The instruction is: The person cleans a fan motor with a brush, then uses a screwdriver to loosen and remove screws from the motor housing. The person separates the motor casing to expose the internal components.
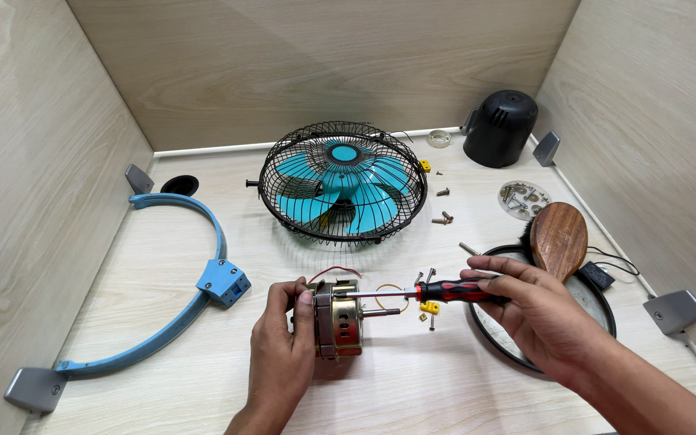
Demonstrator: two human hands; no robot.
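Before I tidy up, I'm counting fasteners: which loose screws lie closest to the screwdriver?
The screws lying just above the screwdriver shaft, beside the yellow connector. The others lie farther back, near the fan cage.

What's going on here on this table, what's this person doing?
A person's left hand grips a small metal fan motor on the wooden table. The right hand holds a red-and-black screwdriver with its tip at the motor. Behind them stands a caged teal fan, with loose screws nearby.

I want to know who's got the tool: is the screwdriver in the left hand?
No, the right hand holds the screwdriver, while the left hand grips the motor.
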